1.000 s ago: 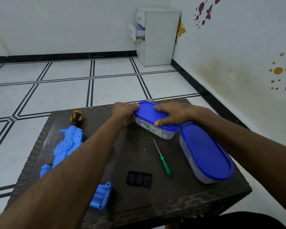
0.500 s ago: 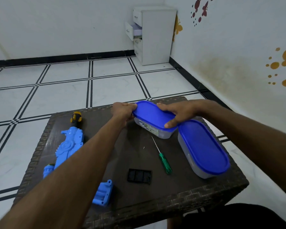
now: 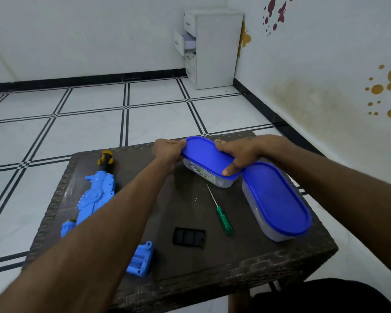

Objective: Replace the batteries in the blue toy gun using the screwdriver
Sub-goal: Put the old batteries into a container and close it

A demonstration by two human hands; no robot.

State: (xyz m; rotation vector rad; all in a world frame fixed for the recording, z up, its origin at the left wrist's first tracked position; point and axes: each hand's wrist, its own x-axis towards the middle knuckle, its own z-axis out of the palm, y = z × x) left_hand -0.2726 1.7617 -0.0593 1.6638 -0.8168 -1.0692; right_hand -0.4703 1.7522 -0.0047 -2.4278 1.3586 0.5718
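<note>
Blue toy gun (image 3: 95, 195), green-handled screwdriver (image 3: 224, 220), blue container lids (image 3: 275, 197), dark woven-pattern table (image 3: 246, 265).

Only one view here: my head cam, wide-angle, looking forward and down from above the near edge of the dark table (image 3: 235, 267). Both forearms run in from the bottom corners, hands meeting near frame centre. Close range on the tabletop, whole top in frame. Further out it takes in the tiled floor (image 3: 88, 114), the white drawer unit (image 3: 215, 48) in the far corner and the right wall (image 3: 325, 64). Straight lines bow toward the edges. No second view to overlap with.
</note>
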